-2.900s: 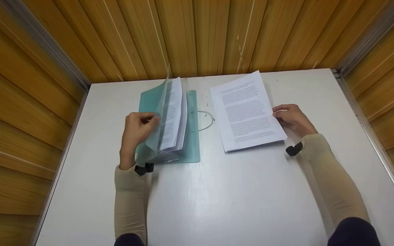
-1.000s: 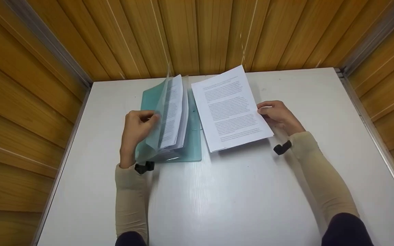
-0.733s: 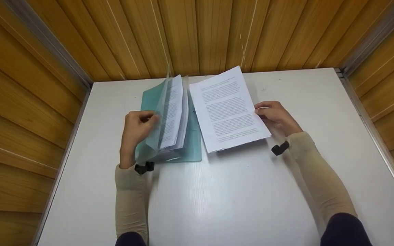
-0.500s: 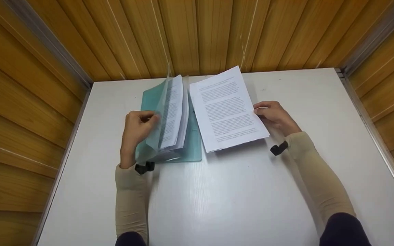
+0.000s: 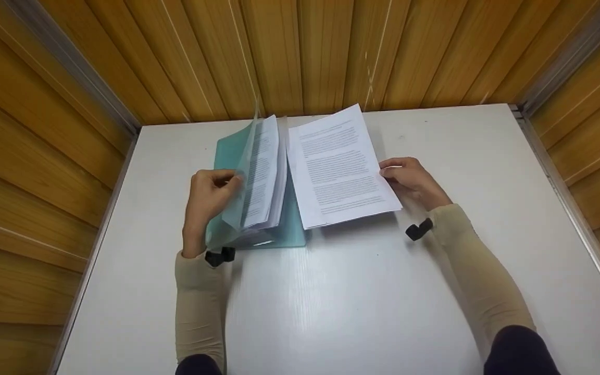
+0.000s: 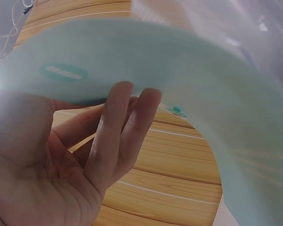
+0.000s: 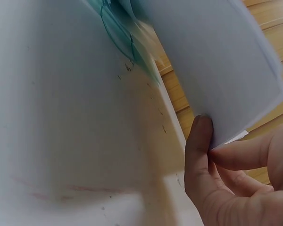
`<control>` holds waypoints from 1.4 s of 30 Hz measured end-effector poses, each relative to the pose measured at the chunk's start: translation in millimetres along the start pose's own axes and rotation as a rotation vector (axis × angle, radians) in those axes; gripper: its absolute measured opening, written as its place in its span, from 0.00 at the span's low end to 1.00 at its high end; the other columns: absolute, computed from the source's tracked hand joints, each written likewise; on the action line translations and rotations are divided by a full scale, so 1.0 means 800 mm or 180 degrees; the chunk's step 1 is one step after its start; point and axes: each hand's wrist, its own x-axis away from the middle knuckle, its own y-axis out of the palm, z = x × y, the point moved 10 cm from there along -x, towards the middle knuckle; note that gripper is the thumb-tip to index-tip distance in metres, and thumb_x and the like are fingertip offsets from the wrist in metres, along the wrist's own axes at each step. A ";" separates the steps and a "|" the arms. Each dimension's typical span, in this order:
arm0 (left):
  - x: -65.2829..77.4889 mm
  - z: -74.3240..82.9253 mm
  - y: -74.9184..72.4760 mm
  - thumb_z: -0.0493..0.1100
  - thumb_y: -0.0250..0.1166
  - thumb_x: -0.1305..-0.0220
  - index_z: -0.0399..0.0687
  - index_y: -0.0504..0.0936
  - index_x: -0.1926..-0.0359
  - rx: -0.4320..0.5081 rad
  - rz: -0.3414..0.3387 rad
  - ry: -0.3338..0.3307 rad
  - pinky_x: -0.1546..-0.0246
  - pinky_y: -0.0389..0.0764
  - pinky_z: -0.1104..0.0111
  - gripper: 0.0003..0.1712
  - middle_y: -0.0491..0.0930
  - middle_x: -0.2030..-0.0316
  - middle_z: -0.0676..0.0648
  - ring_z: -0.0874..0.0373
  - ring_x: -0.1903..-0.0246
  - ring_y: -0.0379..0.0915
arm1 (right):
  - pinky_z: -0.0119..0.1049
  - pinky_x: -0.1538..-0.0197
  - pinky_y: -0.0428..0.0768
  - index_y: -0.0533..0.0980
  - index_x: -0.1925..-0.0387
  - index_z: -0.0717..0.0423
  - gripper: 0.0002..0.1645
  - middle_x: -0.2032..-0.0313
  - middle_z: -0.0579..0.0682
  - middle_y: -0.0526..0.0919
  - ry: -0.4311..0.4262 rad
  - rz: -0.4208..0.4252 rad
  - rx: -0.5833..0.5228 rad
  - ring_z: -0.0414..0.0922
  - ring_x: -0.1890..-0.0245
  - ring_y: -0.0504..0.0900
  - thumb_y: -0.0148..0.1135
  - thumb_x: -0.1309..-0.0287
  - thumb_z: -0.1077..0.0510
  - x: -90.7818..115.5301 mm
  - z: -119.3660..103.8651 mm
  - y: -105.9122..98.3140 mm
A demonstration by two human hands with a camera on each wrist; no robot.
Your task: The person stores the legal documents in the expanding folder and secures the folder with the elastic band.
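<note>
A teal document folder (image 5: 293, 226) lies on the table with its translucent front cover (image 5: 244, 190) raised. My left hand (image 5: 209, 195) pinches that cover by its left edge; the left wrist view shows the bent cover (image 6: 118, 56) at my fingers. Several printed pages (image 5: 264, 174) stand tilted inside the folder. To the right, my right hand (image 5: 412, 179) pinches the right edge of a few loose printed sheets (image 5: 339, 169) between thumb and fingers. Their left edge overlaps the folder's right side. In the right wrist view a thin looped ring (image 7: 114, 37) hangs at the folder.
The white table (image 5: 305, 302) meets wood-panelled walls (image 5: 326, 57) at the back and both sides. Each wrist carries a small black camera mount (image 5: 419, 229). A white cord (image 6: 12, 33) shows in the left wrist view.
My right hand has moved left with the loose sheets, which now overlap the folder's right side and cover the ring seen beside it earlier. My left hand keeps the cover raised, nearly still.
</note>
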 end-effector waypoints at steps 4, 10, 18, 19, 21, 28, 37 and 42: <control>0.000 0.000 0.001 0.37 0.68 0.33 0.37 0.93 0.53 -0.0005 -0.0009 0.0021 0.69 0.77 0.75 0.13 0.91 0.60 0.39 0.55 0.71 0.80 | 0.29 0.53 0.83 0.76 0.34 0.66 0.22 0.48 0.52 0.84 0.0025 0.0011 -0.0076 0.40 0.57 0.84 0.59 0.25 0.62 0.001 0.004 0.005; 0.001 -0.001 0.003 0.38 0.69 0.33 0.37 0.93 0.53 -0.0020 -0.0033 0.0012 0.69 0.78 0.73 0.13 0.91 0.60 0.40 0.54 0.70 0.81 | 0.28 0.54 0.82 0.75 0.34 0.69 0.23 0.50 0.51 0.84 -0.0043 -0.0006 -0.0155 0.39 0.58 0.84 0.59 0.26 0.64 0.005 0.005 0.013; 0.002 -0.003 0.004 0.39 0.67 0.32 0.37 0.93 0.51 -0.0022 -0.0069 -0.0025 0.68 0.79 0.73 0.14 0.91 0.60 0.40 0.53 0.69 0.81 | 0.30 0.54 0.84 0.75 0.34 0.70 0.24 0.56 0.48 0.86 -0.0075 0.0044 -0.0337 0.39 0.60 0.85 0.60 0.27 0.65 0.009 0.010 0.026; 0.002 -0.003 0.004 0.39 0.67 0.32 0.37 0.93 0.51 -0.0016 -0.0071 -0.0019 0.68 0.79 0.73 0.14 0.91 0.59 0.40 0.53 0.69 0.81 | 0.30 0.54 0.84 0.75 0.34 0.70 0.24 0.57 0.47 0.86 -0.0076 0.0036 -0.0396 0.39 0.60 0.85 0.60 0.27 0.65 0.010 0.010 0.028; 0.002 -0.002 0.004 0.39 0.68 0.33 0.37 0.93 0.52 0.0004 -0.0072 -0.0014 0.68 0.79 0.73 0.14 0.91 0.60 0.41 0.53 0.69 0.81 | 0.30 0.55 0.84 0.74 0.34 0.71 0.24 0.58 0.46 0.87 -0.0070 0.0023 -0.0502 0.38 0.60 0.86 0.60 0.27 0.66 0.011 0.011 0.032; 0.001 -0.001 0.003 0.39 0.68 0.34 0.38 0.93 0.53 -0.0002 -0.0038 -0.0001 0.69 0.79 0.73 0.14 0.92 0.59 0.41 0.54 0.69 0.83 | 0.30 0.54 0.85 0.73 0.33 0.70 0.24 0.57 0.47 0.87 -0.0072 0.0002 -0.0721 0.39 0.60 0.87 0.59 0.26 0.67 0.014 0.012 0.043; 0.000 0.000 0.002 0.39 0.68 0.34 0.38 0.93 0.53 0.0005 -0.0038 0.0028 0.70 0.78 0.72 0.13 0.92 0.60 0.41 0.53 0.70 0.81 | 0.28 0.54 0.85 0.73 0.34 0.70 0.24 0.54 0.48 0.86 -0.0072 0.0021 -0.0834 0.38 0.59 0.86 0.60 0.27 0.66 0.015 0.013 0.055; 0.000 0.001 0.002 0.39 0.69 0.33 0.38 0.93 0.52 0.0038 -0.0047 0.0037 0.70 0.78 0.73 0.13 0.92 0.59 0.41 0.53 0.70 0.81 | 0.29 0.55 0.85 0.75 0.35 0.68 0.22 0.56 0.48 0.87 -0.0069 0.0007 -0.0901 0.39 0.59 0.86 0.61 0.27 0.67 0.016 0.013 0.064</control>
